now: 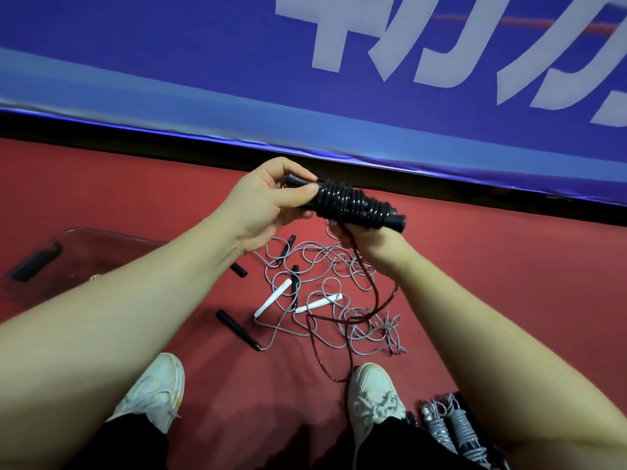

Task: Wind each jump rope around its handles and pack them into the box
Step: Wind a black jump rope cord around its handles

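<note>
Jump rope (349,203) in left hand (268,201)

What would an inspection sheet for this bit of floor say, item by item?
Surface: red floor, with ropes spread across it.
Job's things: black jump rope, mostly wound round its handles, its tail hanging to the floor; clear box at the left, with a black item inside.
Clutter: tangled grey ropes with white handles and black handles; wound grey ropes beside the right shoe.
Grippers: left hand grips the handles' end; right hand holds the rope under the bundle.
Cables: nothing seen apart from the ropes.
Surroundings: blue banner with white lettering.
</note>
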Demonstrator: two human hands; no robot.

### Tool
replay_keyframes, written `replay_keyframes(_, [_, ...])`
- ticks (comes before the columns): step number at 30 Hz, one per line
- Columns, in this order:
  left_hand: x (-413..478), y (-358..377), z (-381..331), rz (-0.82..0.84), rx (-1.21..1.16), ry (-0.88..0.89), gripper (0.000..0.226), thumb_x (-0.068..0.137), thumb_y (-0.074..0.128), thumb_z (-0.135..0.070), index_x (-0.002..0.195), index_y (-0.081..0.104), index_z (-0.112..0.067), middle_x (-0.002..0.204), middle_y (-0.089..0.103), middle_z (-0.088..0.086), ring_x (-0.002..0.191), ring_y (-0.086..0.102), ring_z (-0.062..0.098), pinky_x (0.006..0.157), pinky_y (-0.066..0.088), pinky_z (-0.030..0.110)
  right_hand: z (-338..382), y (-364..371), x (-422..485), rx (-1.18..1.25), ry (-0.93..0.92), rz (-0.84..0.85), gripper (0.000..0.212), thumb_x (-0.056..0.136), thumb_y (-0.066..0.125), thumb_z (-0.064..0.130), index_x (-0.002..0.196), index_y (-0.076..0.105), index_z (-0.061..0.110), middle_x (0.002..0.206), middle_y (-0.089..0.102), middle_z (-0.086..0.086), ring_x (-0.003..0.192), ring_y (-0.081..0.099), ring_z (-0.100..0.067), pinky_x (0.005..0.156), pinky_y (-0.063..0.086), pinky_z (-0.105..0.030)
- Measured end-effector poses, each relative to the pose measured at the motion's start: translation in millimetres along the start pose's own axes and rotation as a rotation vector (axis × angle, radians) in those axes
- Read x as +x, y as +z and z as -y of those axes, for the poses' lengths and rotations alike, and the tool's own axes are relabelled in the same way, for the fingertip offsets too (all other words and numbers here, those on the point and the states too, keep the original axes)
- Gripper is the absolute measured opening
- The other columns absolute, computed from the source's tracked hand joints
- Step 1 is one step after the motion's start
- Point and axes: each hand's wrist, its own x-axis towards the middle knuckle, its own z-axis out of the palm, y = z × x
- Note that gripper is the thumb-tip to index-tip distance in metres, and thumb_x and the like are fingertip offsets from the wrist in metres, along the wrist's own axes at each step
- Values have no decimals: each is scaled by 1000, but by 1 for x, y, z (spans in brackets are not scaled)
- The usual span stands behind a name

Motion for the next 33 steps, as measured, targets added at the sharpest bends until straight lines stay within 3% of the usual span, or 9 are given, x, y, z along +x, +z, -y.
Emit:
replay_keyframes(6, [20,-3,-2,-309,-288,-69,13,91,54,3,81,53,-7,76,59,9,56,60,11,53,52,18,-5,52,7,-406,-142,-93,28,100,40,15,124,55,10,83,57,0,76,50,-19,69,32,-25])
replay_keyframes(9, [24,-13,4,-385,-267,-63,11,89,58,4,85,54,-5,81,60,11,57,62,11,56,53,20,-3,64,9,-600,-94,-115,32,101,35,22,128,49,12,105,63,-14,97,57,-32,74,38,-33])
replay_keyframes(13, [26,-29,7,-457,-114,20,19,85,62,7,77,55,-8,81,58,8,60,62,14,56,55,23,8,56,6,-1037,-137,-152,28,102,32,25,123,48,16,109,59,-9,94,58,-35,63,39,-35])
replay_keyframes(15, [25,-36,11,-455,-6,48,20,84,64,7,75,56,-9,82,56,8,60,62,14,56,55,23,18,49,2,-1277,-228,-141,26,100,36,19,124,46,16,109,57,-6,91,59,-33,49,24,-30])
replay_keyframes(20, [24,-39,17,-363,351,186,23,81,68,6,73,58,-14,82,56,5,66,63,16,57,56,23,42,47,-5,-1568,-391,-43,29,89,49,10,117,54,13,101,61,-4,89,59,-27,52,20,-28])
replay_keyframes(23, [23,-36,18,-330,592,228,23,80,69,2,74,58,-18,81,57,1,63,64,14,58,57,22,50,44,-5,-1669,-530,-130,21,52,80,13,70,69,17,57,57,1,49,56,-21,49,20,-22])
replay_keyframes(25, [22,-34,19,-291,713,252,18,79,71,-1,77,61,-16,84,61,5,62,63,13,53,51,14,50,33,0,-1591,-621,-88,22,47,85,11,61,68,16,50,53,0,41,51,-23,48,20,-20])
replay_keyframes(29, [20,-32,17,-54,1055,264,18,75,76,-11,76,63,-23,74,60,-11,67,56,1,63,42,10,67,5,8,-1461,-757,108,5,69,71,18,73,72,15,57,55,-4,45,56,-26,47,27,-21])
replay_keyframes(33, [11,-31,13,233,1048,172,15,74,76,-8,81,70,-20,69,62,-15,59,57,-4,71,50,25,74,-16,7,-1473,-492,325,28,95,48,37,115,64,27,105,60,3,95,59,-21,63,32,-29])
